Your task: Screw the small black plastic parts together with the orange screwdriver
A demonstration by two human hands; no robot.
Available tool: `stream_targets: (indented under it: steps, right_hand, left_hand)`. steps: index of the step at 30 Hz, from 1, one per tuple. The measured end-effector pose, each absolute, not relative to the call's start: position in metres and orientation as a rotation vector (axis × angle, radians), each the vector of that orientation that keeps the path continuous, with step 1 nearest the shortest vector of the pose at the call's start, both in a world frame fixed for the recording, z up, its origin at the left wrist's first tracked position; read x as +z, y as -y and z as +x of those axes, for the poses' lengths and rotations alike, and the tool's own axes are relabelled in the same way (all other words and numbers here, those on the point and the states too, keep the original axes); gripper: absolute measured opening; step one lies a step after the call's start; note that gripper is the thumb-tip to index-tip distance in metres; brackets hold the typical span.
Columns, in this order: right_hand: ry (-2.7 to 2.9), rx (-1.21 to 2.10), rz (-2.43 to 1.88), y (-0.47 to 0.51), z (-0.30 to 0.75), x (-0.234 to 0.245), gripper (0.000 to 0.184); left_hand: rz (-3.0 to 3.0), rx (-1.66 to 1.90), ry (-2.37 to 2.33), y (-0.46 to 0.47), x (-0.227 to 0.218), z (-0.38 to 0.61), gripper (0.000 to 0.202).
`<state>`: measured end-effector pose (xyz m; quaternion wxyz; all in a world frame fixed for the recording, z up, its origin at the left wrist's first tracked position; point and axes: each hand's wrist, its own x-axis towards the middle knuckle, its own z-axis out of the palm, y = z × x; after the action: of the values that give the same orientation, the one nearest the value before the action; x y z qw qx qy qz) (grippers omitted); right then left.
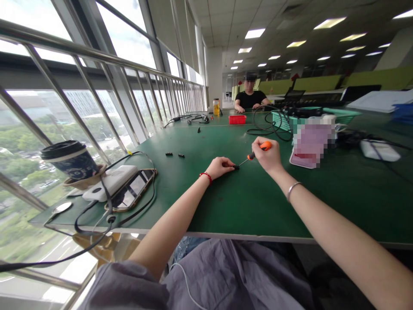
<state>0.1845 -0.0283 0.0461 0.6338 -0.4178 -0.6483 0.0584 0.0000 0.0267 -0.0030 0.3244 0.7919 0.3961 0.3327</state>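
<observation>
A green table (174, 185) stands by a metal railing (90, 52) and windows (129, 19), under lit ceiling panels (254, 33). The left hand (221, 167) pinches one small black part (236, 167) on the tabletop; the right hand (267, 155) grips one orange-and-black screwdriver (251, 156), its tip at that part. I count two black pieces (169, 154) leftward, one red tray (237, 120) farther off, one co-worker (251, 100) beyond.

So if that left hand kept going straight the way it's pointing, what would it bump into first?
Beyond the small black piece it holds, the left hand would probably meet the metal shaft of the orange-and-black screwdriver first, though depth there is hard to judge.
</observation>
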Motion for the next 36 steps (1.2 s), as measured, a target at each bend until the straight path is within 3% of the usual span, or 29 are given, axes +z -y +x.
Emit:
stream_targets:
  steps: [19,24,29,36]
  right_hand:
    - [1.487,0.134,-0.946,0.0260,0.1857,0.0451,0.022]
    - [1.446,0.053,-1.019,0.0272,0.1848,0.0461,0.010]
    - [1.467,-0.162,-1.173,0.0323,0.1840,0.0477,0.029]
    - [1.452,-0.212,-1.282,0.0346,0.1830,0.0513,0.030]
  left_hand:
    - [2.049,0.870,-0.980,-0.0296,-0.0061,0.0016,0.008]
    - [2.005,0.876,-0.947,-0.0309,-0.0085,0.0004,0.009]
    - [2.021,0.880,-0.950,-0.0274,-0.0062,0.0006,0.008]
    - [2.040,0.884,-0.958,-0.0255,-0.0050,0.0011,0.008]
